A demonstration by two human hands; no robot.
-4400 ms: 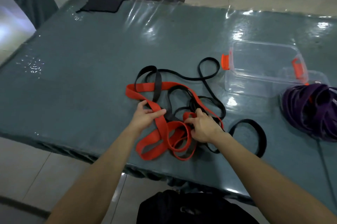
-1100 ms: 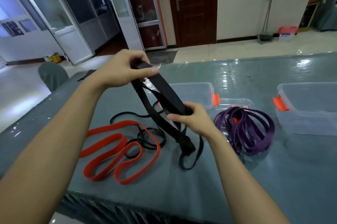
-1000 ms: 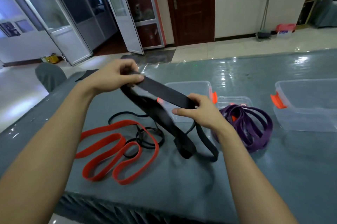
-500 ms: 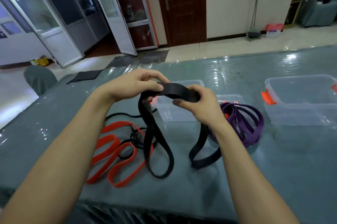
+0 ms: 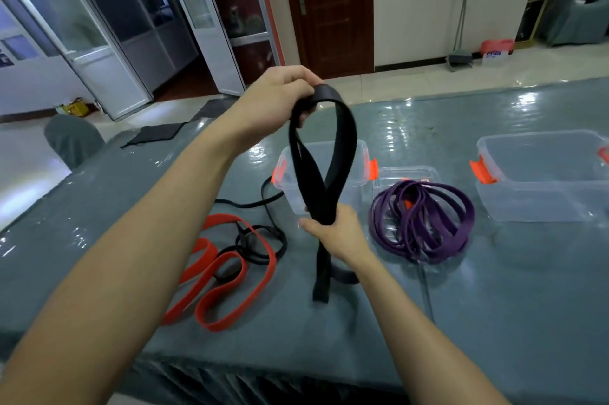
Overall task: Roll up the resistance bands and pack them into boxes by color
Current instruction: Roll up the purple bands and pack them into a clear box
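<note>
My left hand (image 5: pixel 280 98) pinches the top of a wide black band (image 5: pixel 342 154) held up above the table. My right hand (image 5: pixel 336 233) grips the same band lower down, where its two sides cross, and the loose end hangs to the table. A red band (image 5: pixel 227 276) lies in loops on the table at the left, tangled with a thin black band (image 5: pixel 260 240). A bundle of purple bands (image 5: pixel 421 220) lies to the right of my right hand. Behind the held band stands a clear box (image 5: pixel 359 154) with orange latches.
A larger clear box (image 5: pixel 543 174) stands at the right, and a small clear box (image 5: pixel 408 172) sits behind the purple bundle. The grey-green table (image 5: pixel 494 305) has its near edge just below my arms. A dark cloth (image 5: pixel 155 134) lies at the far left corner.
My left hand has risen with the top of the black band while my right hand slid down it, so the band now hangs as a tall loop instead of lying short between both hands.
</note>
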